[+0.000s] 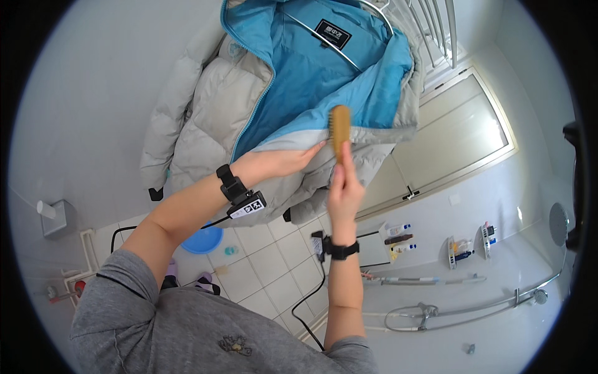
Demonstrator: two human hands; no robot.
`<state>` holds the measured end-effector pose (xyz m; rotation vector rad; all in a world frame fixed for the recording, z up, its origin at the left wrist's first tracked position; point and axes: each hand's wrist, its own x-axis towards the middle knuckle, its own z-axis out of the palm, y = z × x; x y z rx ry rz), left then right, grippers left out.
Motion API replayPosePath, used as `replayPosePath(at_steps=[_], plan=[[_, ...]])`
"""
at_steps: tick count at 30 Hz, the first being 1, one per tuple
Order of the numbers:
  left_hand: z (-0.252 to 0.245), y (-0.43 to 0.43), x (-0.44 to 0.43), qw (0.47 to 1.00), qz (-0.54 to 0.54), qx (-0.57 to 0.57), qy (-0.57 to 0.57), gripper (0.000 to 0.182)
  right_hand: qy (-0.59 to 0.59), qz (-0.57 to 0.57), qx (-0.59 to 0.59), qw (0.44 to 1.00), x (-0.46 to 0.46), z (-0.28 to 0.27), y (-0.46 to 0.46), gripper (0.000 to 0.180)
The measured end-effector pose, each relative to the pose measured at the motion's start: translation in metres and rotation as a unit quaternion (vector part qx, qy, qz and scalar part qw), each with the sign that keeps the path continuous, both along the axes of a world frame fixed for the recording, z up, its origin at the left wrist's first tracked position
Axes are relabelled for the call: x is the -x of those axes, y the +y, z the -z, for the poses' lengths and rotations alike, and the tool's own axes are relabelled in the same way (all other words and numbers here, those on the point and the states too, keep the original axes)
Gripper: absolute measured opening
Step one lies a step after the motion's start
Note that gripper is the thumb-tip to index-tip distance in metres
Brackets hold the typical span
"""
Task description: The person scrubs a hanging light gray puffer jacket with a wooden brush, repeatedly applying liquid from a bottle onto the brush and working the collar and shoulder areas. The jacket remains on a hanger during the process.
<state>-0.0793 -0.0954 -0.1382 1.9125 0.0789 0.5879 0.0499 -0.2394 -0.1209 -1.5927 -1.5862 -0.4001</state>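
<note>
A light grey padded jacket [224, 98] with a bright blue lining [303, 89] hangs open before me on a metal hanger [348, 58]. My left hand [285, 161] is at its front panel, holding the turned-back edge; some of its fingers are hidden by the cloth. In my right hand [345, 187] is a wooden-backed brush [342, 128], gripped by its lower end and held upright. Its bristles face left, close to the blue lining and the pale strip along the edge. Whether they touch the cloth is hard to tell.
White rails [451, 32] are at the upper right, above a frosted-panel door [460, 121]. Below on the tiled floor [261, 252] stand a blue basin [203, 239] and a sponge [221, 269]. Bottles [399, 238] line a wall shelf; shower fittings [425, 313] are at right. Cables hang from both wrists.
</note>
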Motion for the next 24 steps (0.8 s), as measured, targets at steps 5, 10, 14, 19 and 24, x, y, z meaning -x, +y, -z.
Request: replayPosePath(at_steps=[5,10,14,19,24], plan=[[0.024,0.009,-0.022,0.999,-0.029,0.004,0.019,0.052,-0.004,0.006,-0.045,0.999,0.01,0.001,0.011,0.049],[0.026,0.013,-0.026,0.992,-0.104,-0.001,-0.071,0.045,-0.06,-0.085,-0.077,0.992,0.015,0.009,0.021,0.05],[0.02,0.006,-0.02,0.986,-0.095,0.058,-0.125,0.036,0.047,0.094,-0.081,0.991,0.017,0.014,0.026,0.051],[0.02,0.003,-0.02,0.984,-0.11,0.107,-0.09,0.038,-0.037,-0.057,-0.096,0.993,0.015,0.017,0.03,0.051],[0.02,0.01,-0.033,0.958,-0.05,0.204,-0.194,0.037,0.09,0.12,-0.064,0.987,0.009,0.022,0.034,0.046]])
